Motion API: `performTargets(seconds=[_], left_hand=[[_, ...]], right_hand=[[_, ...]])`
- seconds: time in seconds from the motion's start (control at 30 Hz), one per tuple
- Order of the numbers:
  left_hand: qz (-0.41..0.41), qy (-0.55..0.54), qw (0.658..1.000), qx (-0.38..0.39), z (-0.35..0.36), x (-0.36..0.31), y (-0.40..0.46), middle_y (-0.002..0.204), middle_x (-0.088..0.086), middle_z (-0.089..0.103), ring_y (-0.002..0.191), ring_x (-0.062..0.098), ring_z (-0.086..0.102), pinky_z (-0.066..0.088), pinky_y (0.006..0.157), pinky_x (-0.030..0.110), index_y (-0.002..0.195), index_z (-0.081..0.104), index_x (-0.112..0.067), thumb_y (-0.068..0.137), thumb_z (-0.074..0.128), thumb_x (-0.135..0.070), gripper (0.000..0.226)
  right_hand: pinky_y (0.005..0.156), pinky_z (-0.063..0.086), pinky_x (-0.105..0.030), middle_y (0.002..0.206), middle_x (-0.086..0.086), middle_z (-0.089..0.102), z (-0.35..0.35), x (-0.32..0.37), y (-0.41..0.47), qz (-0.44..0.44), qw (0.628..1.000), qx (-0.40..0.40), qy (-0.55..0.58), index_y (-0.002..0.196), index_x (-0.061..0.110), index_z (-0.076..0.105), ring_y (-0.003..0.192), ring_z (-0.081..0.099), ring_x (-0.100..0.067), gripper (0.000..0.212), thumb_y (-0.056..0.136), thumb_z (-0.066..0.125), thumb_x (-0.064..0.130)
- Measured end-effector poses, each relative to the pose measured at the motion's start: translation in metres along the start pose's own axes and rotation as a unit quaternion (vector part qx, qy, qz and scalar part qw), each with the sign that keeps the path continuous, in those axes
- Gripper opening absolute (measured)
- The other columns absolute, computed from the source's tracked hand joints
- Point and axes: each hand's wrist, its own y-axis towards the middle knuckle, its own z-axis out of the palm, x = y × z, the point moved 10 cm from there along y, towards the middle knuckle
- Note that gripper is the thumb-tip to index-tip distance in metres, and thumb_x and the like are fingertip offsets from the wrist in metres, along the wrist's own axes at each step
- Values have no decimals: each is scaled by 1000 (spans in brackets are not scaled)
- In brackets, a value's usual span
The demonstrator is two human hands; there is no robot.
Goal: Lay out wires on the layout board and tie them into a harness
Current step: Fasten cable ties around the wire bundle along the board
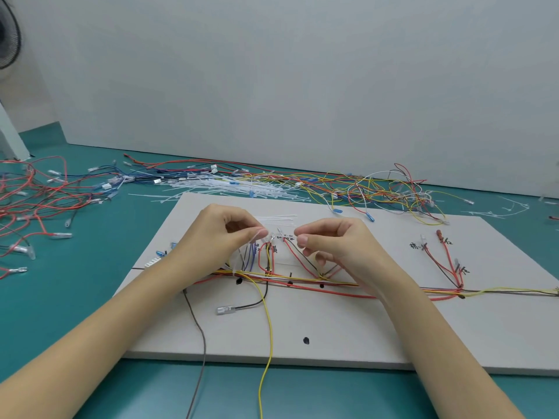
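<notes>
A white layout board point(348, 322) lies on the teal table, marked with black dots and handwritten labels. A bundle of red, yellow, brown and black wires point(302, 281) runs across its middle, with branches rising to the labels. My left hand point(220, 234) pinches a thin white cable tie point(242, 258) that hangs down to the bundle. My right hand point(335, 243) hovers beside it with thumb and forefinger pinched together; what they hold is too small to tell. A yellow wire point(269, 328) and a grey wire point(201, 334) trail off the board's front edge.
Loose white cable ties point(242, 186) lie in a heap behind the board, and a few point(278, 217) on its far part. Tangled red wires point(36, 195) cover the left of the table; yellow, red and white wires point(387, 189) pile at the back right. A fan point(7, 37) stands far left.
</notes>
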Motion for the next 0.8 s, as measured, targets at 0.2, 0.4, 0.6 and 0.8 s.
performTargets(seconds=[0.2, 0.4, 0.6, 0.8], left_hand=[[-33, -34, 999, 0, 2, 10, -1, 66, -6, 70, 61, 0, 61, 47, 60, 13, 64, 74, -34, 83, 75, -22, 22], [-38, -58, 997, 16, 11, 9, -2, 64, -11, 70, 60, -4, 60, 43, 59, 6, 72, 74, -23, 85, 72, -14, 17], [-34, -47, 998, 21, 10, 9, -3, 69, -8, 71, 63, -3, 61, 46, 62, 8, 72, 73, -26, 89, 67, -14, 22], [-26, -25, 998, 46, 15, 11, -4, 68, -8, 68, 63, -3, 58, 43, 60, 9, 71, 70, -28, 95, 60, -19, 27]], right_hand=[[60, 52, -21, 78, -10, 74, 2, 12, -3, -45, 999, 12, 27, 89, 8, 76, 71, 69, -15, 13, 81, 72, -1], [59, 52, -22, 85, -13, 75, 0, 18, -6, -58, 995, 7, 81, 91, 4, 73, 75, 71, -19, 10, 87, 64, 3], [57, 53, -23, 79, -13, 73, -8, 19, -7, -61, 992, -46, 100, 88, 2, 73, 69, 69, -20, 7, 86, 68, 7], [49, 47, -23, 71, -11, 70, -9, 20, -8, -57, 995, -55, 64, 81, 2, 68, 63, 65, -18, 5, 86, 67, 4]])
